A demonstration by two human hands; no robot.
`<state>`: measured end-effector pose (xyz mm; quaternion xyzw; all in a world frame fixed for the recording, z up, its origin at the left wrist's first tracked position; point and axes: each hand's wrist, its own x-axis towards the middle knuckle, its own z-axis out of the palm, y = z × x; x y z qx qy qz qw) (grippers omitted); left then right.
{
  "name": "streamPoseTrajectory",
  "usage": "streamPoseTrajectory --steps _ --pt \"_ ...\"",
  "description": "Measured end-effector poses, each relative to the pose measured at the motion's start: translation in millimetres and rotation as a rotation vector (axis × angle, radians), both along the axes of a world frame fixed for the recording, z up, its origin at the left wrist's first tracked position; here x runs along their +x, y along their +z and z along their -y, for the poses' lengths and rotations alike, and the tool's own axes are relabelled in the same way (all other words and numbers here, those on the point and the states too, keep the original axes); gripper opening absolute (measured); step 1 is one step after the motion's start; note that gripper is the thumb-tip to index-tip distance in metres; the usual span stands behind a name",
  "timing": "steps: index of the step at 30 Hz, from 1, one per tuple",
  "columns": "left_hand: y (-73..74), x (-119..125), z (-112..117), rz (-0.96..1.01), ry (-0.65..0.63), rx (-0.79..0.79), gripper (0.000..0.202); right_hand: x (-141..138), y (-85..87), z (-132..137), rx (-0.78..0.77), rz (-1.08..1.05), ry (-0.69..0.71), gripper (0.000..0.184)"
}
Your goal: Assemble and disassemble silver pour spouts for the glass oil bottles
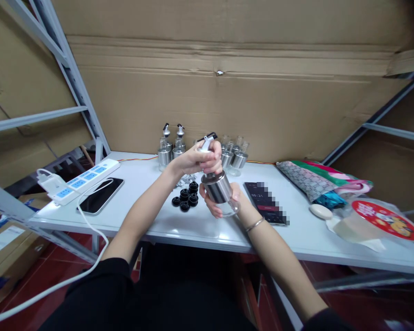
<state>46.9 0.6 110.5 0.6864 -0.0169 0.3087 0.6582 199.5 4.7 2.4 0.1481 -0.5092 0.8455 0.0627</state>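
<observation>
A glass oil bottle (218,186) with a shiny metal sleeve is held tilted above the front of the table. My right hand (212,207) is wrapped round its lower body. At the neck, my left hand (207,158) is closed on a pourer spout (206,143) with a black flap, and its fingers hide the joint between spout and bottle. Just left of the bottle, several black stoppers (184,197) stand grouped on the table. Behind them lie small silvery pieces (186,179), partly covered by my left wrist.
Two bottles with spouts (172,147) stand at the back left, bottles without spouts (239,158) at the back right. A power strip (84,180) and a phone (101,195) lie left. Rightward are another phone (265,202), a patterned bag (307,179) and a red-lidded tub (382,220).
</observation>
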Motion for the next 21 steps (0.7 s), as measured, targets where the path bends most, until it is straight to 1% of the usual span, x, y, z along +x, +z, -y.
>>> streamPoseTrajectory --steps 1,3,5,7,9,11,13,14,15,17,21 --pt "0.5 1.0 0.8 0.016 0.034 -0.029 0.047 -0.9 0.3 0.0 -0.003 -0.002 -0.070 0.065" --pt "2.2 4.0 2.2 0.068 0.118 -0.055 0.042 -1.3 1.7 -0.7 -0.004 -0.012 -0.163 0.064" --pt "2.8 7.9 0.9 0.132 0.269 -0.017 0.038 0.8 3.6 -2.2 -0.015 -0.020 -0.212 0.064" --pt "1.0 11.1 -4.0 0.175 0.514 0.111 0.034 4.6 5.4 -3.9 -0.022 -0.003 -0.254 0.065" --pt "-3.0 11.9 -10.9 0.188 0.796 0.305 0.029 8.7 6.9 -5.5 -0.020 0.044 -0.324 0.066" --pt "-7.2 10.2 -16.5 0.192 1.038 0.503 0.024 11.9 8.6 -6.9 0.000 0.090 -0.393 0.067" --pt "-9.5 7.1 -18.7 0.189 1.220 0.642 0.018 14.1 11.2 -8.1 0.023 0.125 -0.443 0.069" --pt "-9.6 5.5 -18.3 0.180 1.287 0.680 0.016 15.1 12.9 -8.3 0.030 0.138 -0.468 0.069" --pt "-9.0 4.2 -17.2 0.165 1.337 0.694 0.015 16.1 15.0 -8.2 0.034 0.149 -0.497 0.069" --pt "-6.3 2.5 -13.8 0.120 1.377 0.670 0.014 18.0 19.9 -6.7 0.040 0.172 -0.576 0.068" --pt "-1.4 1.5 -9.9 -0.005 1.352 0.569 0.013 19.6 30.9 0.4 0.060 0.213 -0.804 0.062"
